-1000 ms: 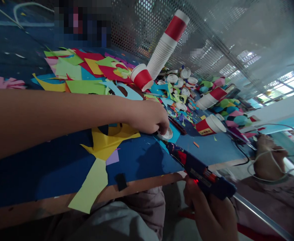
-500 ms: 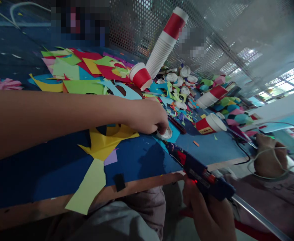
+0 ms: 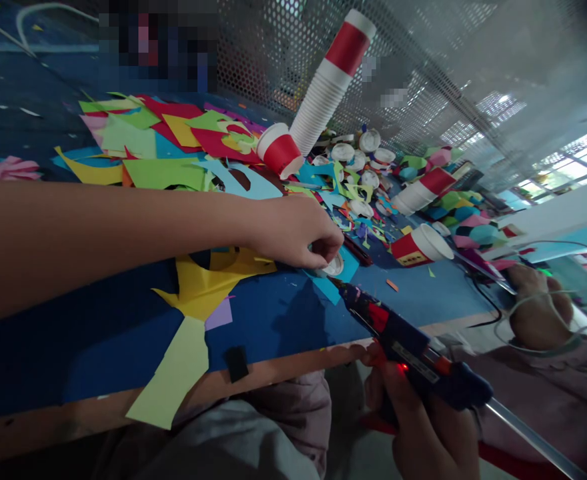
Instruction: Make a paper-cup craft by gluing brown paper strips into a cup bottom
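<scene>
My left hand (image 3: pixel 303 233) reaches across from the left, its fingers curled and pressed together at a small white round piece (image 3: pixel 334 265), which looks like a cut-off paper cup base. That piece lies on blue paper (image 3: pixel 327 289), partly hidden by my fingers. A dark blue hot glue gun (image 3: pixel 413 350) fills my right hand (image 3: pixel 423 420), with my fingers wrapped round its handle. Its nozzle points up and left, close to the blue paper's edge by the round piece. A clear glue stick (image 3: pixel 528 433) sticks out of its back, and a red light glows on its side.
Coloured paper scraps (image 3: pixel 138 133), a tall stack of paper cups (image 3: pixel 323 87) and several cut cup bases (image 3: pixel 361 160) cover the table's far side. A red-and-white cup (image 3: pixel 422 245) lies tilted at right. Another person's hand (image 3: pixel 538 307) is beyond the table edge, by a white cord.
The glue gun and my right hand have shifted to the right and slightly down, so the nozzle is a little farther right. My left hand has moved slightly right over the round piece.
</scene>
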The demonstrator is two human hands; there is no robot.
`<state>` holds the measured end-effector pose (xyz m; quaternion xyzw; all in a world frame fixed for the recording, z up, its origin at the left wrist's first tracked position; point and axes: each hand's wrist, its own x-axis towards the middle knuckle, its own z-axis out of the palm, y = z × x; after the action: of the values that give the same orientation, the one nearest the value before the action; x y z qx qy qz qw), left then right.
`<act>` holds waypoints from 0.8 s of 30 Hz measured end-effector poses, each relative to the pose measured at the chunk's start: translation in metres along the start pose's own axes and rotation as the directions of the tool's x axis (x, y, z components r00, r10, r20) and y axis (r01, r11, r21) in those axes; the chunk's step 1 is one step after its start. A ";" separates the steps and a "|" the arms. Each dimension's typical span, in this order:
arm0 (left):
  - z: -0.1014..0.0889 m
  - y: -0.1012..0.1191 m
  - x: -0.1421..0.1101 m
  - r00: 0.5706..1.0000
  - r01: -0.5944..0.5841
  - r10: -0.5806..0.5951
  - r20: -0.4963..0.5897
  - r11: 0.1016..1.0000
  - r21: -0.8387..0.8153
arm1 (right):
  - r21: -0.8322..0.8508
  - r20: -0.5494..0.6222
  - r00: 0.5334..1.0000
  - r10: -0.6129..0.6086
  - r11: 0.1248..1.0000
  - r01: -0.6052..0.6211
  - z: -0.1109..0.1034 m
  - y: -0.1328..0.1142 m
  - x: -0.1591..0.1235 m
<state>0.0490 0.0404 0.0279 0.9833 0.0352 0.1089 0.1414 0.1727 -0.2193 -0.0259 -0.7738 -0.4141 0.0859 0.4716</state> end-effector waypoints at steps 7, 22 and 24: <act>-0.004 0.004 -0.001 1.000 0.023 -0.023 0.005 1.000 -0.022 | -0.042 -0.017 1.000 0.025 0.999 -0.026 -0.001 0.003 0.000; -0.003 0.005 -0.001 0.998 0.068 -0.069 0.002 0.996 0.057 | -0.040 0.045 0.999 0.023 0.999 -0.022 0.004 -0.015 0.001; -0.003 0.005 -0.002 0.997 0.071 -0.072 0.014 0.997 0.030 | -0.052 0.064 0.997 0.036 0.998 -0.032 0.004 -0.016 0.001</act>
<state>0.0465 0.0366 0.0314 0.9842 0.0708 0.0956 0.1309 0.1622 -0.2123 -0.0149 -0.7892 -0.4178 0.1084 0.4368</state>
